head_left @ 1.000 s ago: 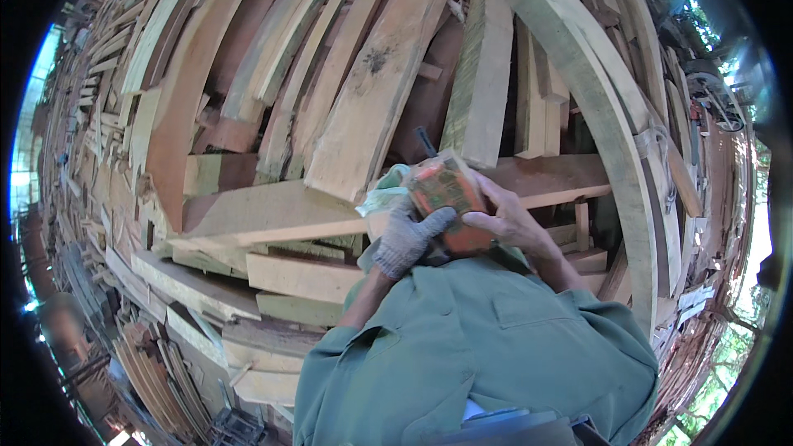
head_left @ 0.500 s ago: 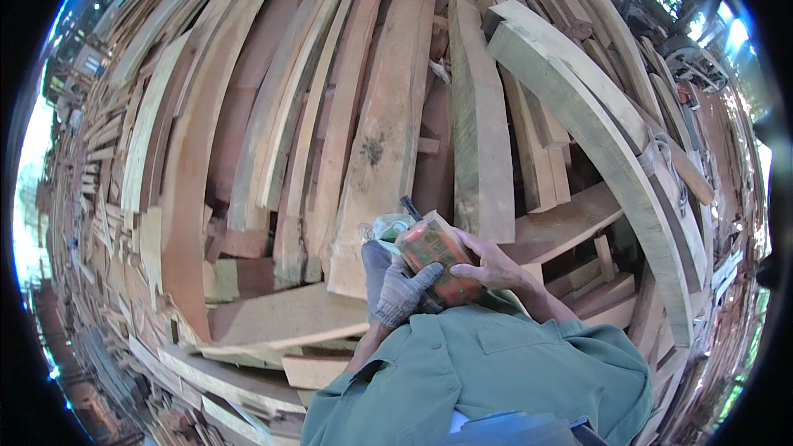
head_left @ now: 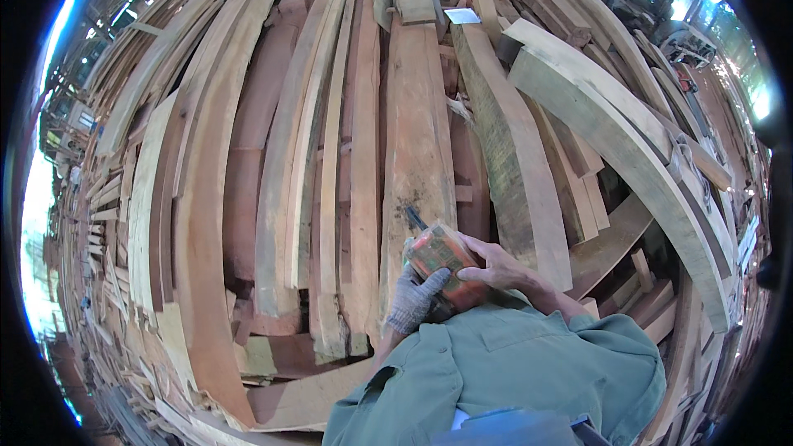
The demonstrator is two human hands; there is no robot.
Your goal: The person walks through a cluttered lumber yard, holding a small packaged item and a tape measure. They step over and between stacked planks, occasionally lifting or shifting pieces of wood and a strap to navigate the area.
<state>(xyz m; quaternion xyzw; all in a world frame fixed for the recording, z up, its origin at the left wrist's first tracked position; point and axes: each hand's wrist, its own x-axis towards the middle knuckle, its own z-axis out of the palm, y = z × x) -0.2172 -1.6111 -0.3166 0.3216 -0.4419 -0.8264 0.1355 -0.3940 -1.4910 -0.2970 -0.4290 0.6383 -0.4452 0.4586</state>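
A boxy orange, green and brown packet [head_left: 436, 251] is held in front of my body, over the lower part of a wide plank. My left hand [head_left: 415, 299], in a grey knitted glove, grips its lower left side with the thumb across the front. From the right, my bare right hand [head_left: 496, 268] closes on its other side, thumb also on the front. A short dark stick-like piece [head_left: 415, 217] sticks up beyond the packet's top left corner; whether it is joined to the packet, I cannot tell. The packet's underside and several fingertips are hidden.
Long planks run away from me, among them a wide reddish plank [head_left: 417, 132] in the middle and a thick curved beam [head_left: 611, 116] at right. A white sheet [head_left: 462, 16] lies on a far board end. Dark gaps open between boards, and offcuts [head_left: 103, 223] pile up at left.
The view has shifted, so the planks appear lower. Both hands keep their grip on the packet. The clear plastic beside the packet's left side shows much less now.
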